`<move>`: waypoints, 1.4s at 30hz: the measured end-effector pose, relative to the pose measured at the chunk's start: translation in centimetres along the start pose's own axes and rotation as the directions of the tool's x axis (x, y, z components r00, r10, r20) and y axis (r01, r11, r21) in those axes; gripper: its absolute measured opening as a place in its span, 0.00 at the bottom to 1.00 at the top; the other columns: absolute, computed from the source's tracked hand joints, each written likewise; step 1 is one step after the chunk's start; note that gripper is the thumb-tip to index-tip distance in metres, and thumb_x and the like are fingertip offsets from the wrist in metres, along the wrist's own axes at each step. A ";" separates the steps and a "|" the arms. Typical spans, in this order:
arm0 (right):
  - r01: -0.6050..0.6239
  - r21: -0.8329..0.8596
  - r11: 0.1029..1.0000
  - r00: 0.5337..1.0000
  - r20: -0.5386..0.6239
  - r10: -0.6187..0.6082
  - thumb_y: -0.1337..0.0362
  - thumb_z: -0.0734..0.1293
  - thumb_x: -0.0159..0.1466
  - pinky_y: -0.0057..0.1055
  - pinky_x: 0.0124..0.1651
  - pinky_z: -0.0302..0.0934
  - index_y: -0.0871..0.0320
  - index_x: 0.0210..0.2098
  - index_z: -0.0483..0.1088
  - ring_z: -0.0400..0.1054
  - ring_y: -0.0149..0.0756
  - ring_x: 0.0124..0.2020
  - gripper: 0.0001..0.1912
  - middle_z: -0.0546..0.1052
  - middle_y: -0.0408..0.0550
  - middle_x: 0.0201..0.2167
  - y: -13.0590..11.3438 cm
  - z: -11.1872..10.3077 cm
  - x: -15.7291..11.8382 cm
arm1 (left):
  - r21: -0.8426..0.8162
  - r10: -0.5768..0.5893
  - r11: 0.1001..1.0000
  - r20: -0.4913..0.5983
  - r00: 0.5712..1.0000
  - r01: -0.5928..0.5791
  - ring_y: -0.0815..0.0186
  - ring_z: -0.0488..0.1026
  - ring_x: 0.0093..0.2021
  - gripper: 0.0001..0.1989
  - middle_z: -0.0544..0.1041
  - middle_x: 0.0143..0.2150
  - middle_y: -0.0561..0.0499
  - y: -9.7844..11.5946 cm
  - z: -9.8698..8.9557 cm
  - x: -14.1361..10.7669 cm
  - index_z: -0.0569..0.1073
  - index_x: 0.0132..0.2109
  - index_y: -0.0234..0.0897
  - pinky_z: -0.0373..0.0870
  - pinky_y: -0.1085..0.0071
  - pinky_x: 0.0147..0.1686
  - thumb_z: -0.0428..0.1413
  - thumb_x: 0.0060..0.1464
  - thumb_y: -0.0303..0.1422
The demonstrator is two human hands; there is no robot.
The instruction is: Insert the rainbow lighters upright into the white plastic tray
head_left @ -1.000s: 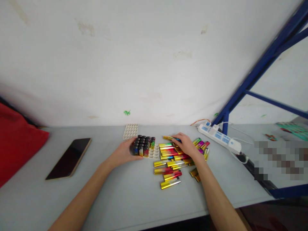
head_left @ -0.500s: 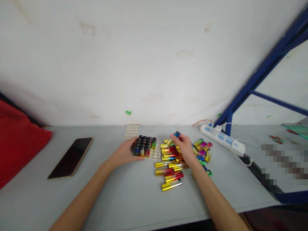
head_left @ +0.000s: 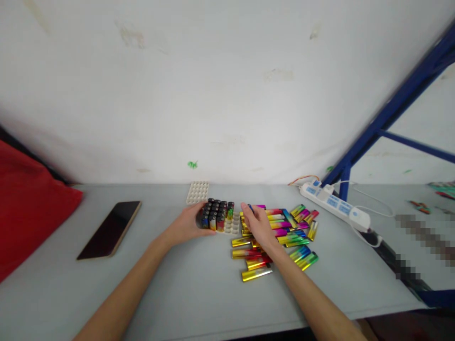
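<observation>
My left hand (head_left: 188,221) is curled round the left side of a block of upright lighters (head_left: 214,213) with black tops and shiny coloured bodies. These stand in a white tray (head_left: 232,228) with rows of round hollows, whose right part shows bare. My right hand (head_left: 256,222) is closed in a pinch just right of the tray, with the dark blue end of a lighter (head_left: 250,207) showing at its fingertips; the rest of that lighter is hidden. Beneath and beside this hand lies a loose pile of metallic lighters (head_left: 256,273) in gold, red, purple, blue and green.
Behind the block lies a second white tray (head_left: 198,192) with hollows. A dark phone (head_left: 109,230) rests at left, near a red cloth (head_left: 35,208). At right are a white power strip (head_left: 334,205) with cables and a blue metal frame (head_left: 366,135).
My right hand has moved left and down from over the pile towards the tray, carrying the lighter. My left hand keeps its hold on the block. The view has shifted slightly.
</observation>
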State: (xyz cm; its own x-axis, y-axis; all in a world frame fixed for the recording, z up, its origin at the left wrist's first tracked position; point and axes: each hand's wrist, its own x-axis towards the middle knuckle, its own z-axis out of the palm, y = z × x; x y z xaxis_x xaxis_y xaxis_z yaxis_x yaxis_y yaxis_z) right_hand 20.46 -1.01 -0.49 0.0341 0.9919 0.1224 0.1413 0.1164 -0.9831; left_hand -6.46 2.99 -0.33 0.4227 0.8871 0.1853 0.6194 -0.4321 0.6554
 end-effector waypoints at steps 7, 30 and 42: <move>0.092 -0.293 0.952 0.990 -0.078 -0.120 0.44 0.61 0.66 0.32 0.31 0.46 0.50 0.22 0.55 0.56 0.33 0.25 0.24 0.61 0.38 0.18 -0.4 0.2 -0.1 | 0.023 0.043 0.999 -0.018 0.999 -0.042 0.40 0.80 0.62 0.47 0.83 0.63 0.37 0.0 0.1 0.1 0.76 0.65 0.34 0.76 0.50 0.66 0.75 0.41 0.52; 0.446 -0.638 0.628 0.892 0.375 -0.253 0.53 0.62 0.82 0.34 0.43 0.63 0.55 0.42 0.73 0.77 0.42 0.39 0.16 0.82 0.50 0.38 -0.3 -1.0 -0.4 | -0.039 0.014 0.999 0.012 1.000 -0.014 0.44 0.81 0.60 0.42 0.84 0.61 0.41 0.3 0.1 0.1 0.77 0.61 0.38 0.75 0.53 0.65 0.75 0.43 0.52; 0.386 -0.844 0.373 0.922 0.340 -0.185 0.51 0.65 0.80 0.42 0.54 0.65 0.56 0.47 0.77 0.78 0.49 0.47 0.16 0.83 0.57 0.43 -1.6 0.5 -0.6 | -0.013 0.003 1.000 0.009 1.000 -0.003 0.41 0.82 0.59 0.43 0.85 0.60 0.41 0.6 -0.1 0.3 0.78 0.61 0.39 0.78 0.51 0.63 0.74 0.41 0.53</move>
State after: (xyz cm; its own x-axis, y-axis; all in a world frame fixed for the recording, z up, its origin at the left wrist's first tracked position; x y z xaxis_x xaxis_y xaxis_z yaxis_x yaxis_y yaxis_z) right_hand 19.76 -1.81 0.92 -0.3311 0.9104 0.2481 0.9007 0.3833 -0.2046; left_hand -6.04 2.99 0.12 0.4306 0.8842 0.1812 0.6096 -0.4330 0.6640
